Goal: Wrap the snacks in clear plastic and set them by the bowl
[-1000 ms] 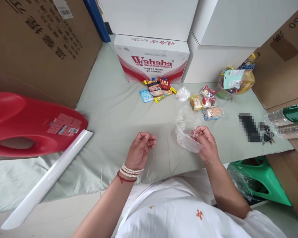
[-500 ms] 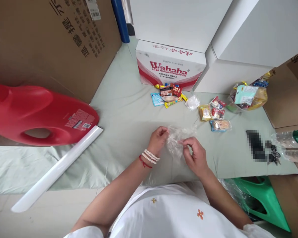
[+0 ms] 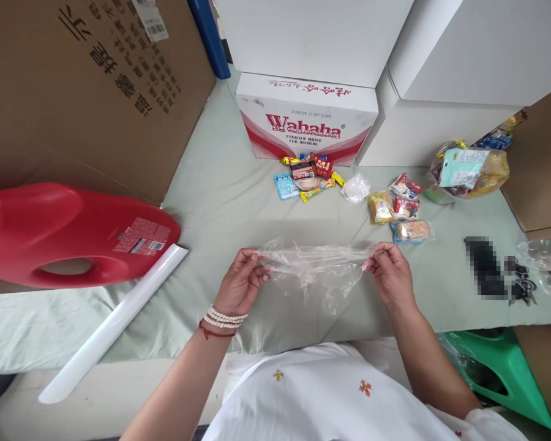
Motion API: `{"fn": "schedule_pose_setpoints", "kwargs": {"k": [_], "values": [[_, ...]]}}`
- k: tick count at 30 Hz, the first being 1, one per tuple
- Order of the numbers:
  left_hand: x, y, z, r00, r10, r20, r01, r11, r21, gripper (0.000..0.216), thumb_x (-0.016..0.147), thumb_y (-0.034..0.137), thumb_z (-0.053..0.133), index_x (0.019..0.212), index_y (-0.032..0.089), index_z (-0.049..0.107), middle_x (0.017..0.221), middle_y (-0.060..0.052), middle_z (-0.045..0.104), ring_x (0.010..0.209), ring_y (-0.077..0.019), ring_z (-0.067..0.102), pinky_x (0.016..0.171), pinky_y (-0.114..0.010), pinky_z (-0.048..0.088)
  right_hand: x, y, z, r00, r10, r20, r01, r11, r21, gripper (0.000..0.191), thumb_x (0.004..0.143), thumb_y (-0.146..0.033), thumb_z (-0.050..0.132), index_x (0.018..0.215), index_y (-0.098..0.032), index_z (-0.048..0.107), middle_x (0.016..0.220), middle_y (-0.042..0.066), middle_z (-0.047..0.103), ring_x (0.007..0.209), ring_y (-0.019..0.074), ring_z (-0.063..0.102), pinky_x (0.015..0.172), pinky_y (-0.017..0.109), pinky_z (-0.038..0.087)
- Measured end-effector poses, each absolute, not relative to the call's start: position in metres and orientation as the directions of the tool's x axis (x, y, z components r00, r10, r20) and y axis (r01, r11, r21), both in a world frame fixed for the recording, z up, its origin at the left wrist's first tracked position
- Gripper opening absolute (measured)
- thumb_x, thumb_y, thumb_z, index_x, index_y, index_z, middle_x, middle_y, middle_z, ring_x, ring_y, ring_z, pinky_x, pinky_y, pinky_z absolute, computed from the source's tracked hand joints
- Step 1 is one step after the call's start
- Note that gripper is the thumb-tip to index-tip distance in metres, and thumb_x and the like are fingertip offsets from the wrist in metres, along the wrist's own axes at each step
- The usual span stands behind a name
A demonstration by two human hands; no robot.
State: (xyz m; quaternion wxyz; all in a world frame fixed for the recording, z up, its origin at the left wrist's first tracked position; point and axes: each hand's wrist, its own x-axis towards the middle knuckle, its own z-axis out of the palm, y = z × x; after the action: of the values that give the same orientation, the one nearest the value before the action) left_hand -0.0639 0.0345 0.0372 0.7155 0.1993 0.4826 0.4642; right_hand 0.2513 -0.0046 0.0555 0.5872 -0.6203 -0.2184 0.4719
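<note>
Between my two hands a clear plastic bag [image 3: 314, 272] is stretched sideways, its upper edge pulled nearly straight and the rest hanging loose above the cloth. My left hand [image 3: 242, 283] pinches one end; white beads and a red cord circle that wrist. At the other end, my right hand [image 3: 392, 272] grips the bag between thumb and fingers. Beyond the bag lie a pile of wrapped snacks [image 3: 310, 176], a crumpled clear plastic ball [image 3: 356, 188], and several small packets [image 3: 397, 202] with a wrapped biscuit-like snack [image 3: 412, 231] in front.
A Wahaba-style white and red carton [image 3: 307, 122] stands behind the snacks, by white boxes [image 3: 431, 135]. At left are a red jug [image 3: 96, 226], a white strip [image 3: 114, 321] and a big cardboard box [image 3: 119, 116]. A snack-filled bag [image 3: 471, 171], keys [image 3: 523, 288] and bottles [image 3: 548, 254] sit right.
My hands have moved apart, left hand leftward and right hand rightward. The plastic bag, bunched between them before, is now spread wide. The view has shifted slightly.
</note>
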Motion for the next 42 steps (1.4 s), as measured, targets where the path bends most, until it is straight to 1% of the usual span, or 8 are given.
{"fn": "schedule_pose_setpoints", "kwargs": {"k": [7, 14, 22, 26, 28, 32, 36, 42], "values": [[-0.067, 0.046, 0.032, -0.022, 0.805, -0.593, -0.143, 0.585, 0.798, 0.054, 0.070, 0.059, 0.081, 0.097, 0.020, 0.055, 0.077, 0.001, 0.069, 0.048, -0.0087, 0.056, 0.040, -0.019, 0.027, 0.259, 0.011, 0.029, 0.285, 0.893, -0.348, 0.018, -0.368, -0.930, 0.029, 0.078, -0.039, 0.069, 0.100, -0.024, 0.059, 0.087, -0.002, 0.059, 0.064, 0.0142, 0.063, 0.066, 0.033, 0.057], [-0.044, 0.050, 0.037, -0.028, 0.784, -0.620, 0.021, 0.621, 0.784, 0.072, 0.048, 0.032, 0.089, 0.110, 0.017, 0.057, 0.067, 0.007, 0.060, 0.054, -0.0083, 0.049, 0.053, -0.022, 0.033, 0.261, 0.015, 0.031, -0.113, 0.989, -0.095, 0.557, -0.017, -0.831, 0.059, 0.078, -0.027, 0.071, 0.136, -0.030, 0.061, 0.158, 0.013, 0.038, 0.112, 0.0259, 0.061, 0.083, 0.041, 0.056], [-0.080, 0.044, 0.035, 0.064, 0.797, -0.601, 0.285, 0.562, 0.776, 0.068, 0.059, 0.036, 0.078, 0.119, 0.017, 0.053, 0.079, 0.002, 0.060, 0.064, -0.0146, 0.054, 0.058, -0.028, 0.040, 0.279, 0.047, 0.025, -0.072, 0.960, -0.272, 0.535, -0.193, -0.823, 0.024, 0.090, -0.042, 0.059, 0.091, -0.021, 0.071, 0.073, 0.000, 0.062, 0.061, 0.0147, 0.049, 0.061, 0.028, 0.041], [-0.086, 0.028, 0.035, -0.167, 0.983, -0.077, 0.719, 0.175, 0.672, 0.057, 0.065, 0.023, 0.067, 0.121, 0.017, 0.057, 0.103, -0.009, 0.063, 0.083, -0.0241, 0.060, 0.083, -0.046, 0.052, 0.284, 0.052, 0.033, -0.085, 0.980, -0.182, 0.570, -0.102, -0.815, 0.020, 0.088, -0.037, 0.059, 0.088, -0.020, 0.071, 0.088, 0.004, 0.065, 0.067, 0.0146, 0.052, 0.066, 0.029, 0.043], [-0.078, 0.018, 0.036, -0.011, 0.964, 0.266, 0.852, -0.130, 0.507, 0.041, 0.071, 0.015, 0.061, 0.112, 0.019, 0.062, 0.111, -0.012, 0.065, 0.100, -0.0287, 0.062, 0.094, -0.049, 0.049, 0.280, 0.053, 0.039, -0.110, 0.988, -0.110, 0.575, -0.027, -0.818, 0.018, 0.088, -0.033, 0.059, 0.088, -0.021, 0.072, 0.103, 0.008, 0.066, 0.079, 0.0170, 0.058, 0.071, 0.030, 0.045], [-0.058, 0.013, 0.033, 0.487, 0.813, 0.319, 0.727, -0.579, 0.369, 0.027, 0.074, 0.000, 0.051, 0.083, 0.022, 0.063, 0.100, -0.006, 0.072, 0.112, -0.0257, 0.065, 0.098, -0.042, 0.049, 0.273, 0.065, 0.045, -0.178, 0.979, -0.095, 0.541, 0.017, -0.841, 0.015, 0.087, -0.033, 0.060, 0.088, -0.022, 0.070, 0.102, 0.008, 0.069, 0.092, 0.0210, 0.061, 0.075, 0.031, 0.046], [-0.053, 0.026, 0.024, 0.477, 0.876, 0.069, 0.737, -0.441, 0.512, 0.023, 0.076, 0.004, 0.047, 0.076, 0.022, 0.062, 0.101, -0.007, 0.073, 0.094, -0.0215, 0.067, 0.080, -0.034, 0.054, 0.279, 0.089, 0.052, 0.021, 0.988, -0.153, 0.485, -0.144, -0.862, 0.023, 0.090, -0.042, 0.056, 0.094, -0.021, 0.066, 0.087, 0.004, 0.068, 0.072, 0.0184, 0.058, 0.070, 0.032, 0.049], [-0.056, 0.034, 0.025, 0.418, 0.901, 0.114, 0.543, -0.348, 0.764, 0.021, 0.080, 0.017, 0.047, 0.080, 0.022, 0.067, 0.120, -0.010, 0.071, 0.119, -0.0273, 0.060, 0.102, -0.047, 0.051, 0.254, 0.063, 0.081, 0.133, 0.958, 0.254, 0.710, 0.087, -0.699, 0.025, 0.099, -0.035, 0.049, 0.117, -0.025, 0.064, 0.120, 0.013, 0.065, 0.103, 0.0263, 0.064, 0.095, 0.045, 0.054]]}}
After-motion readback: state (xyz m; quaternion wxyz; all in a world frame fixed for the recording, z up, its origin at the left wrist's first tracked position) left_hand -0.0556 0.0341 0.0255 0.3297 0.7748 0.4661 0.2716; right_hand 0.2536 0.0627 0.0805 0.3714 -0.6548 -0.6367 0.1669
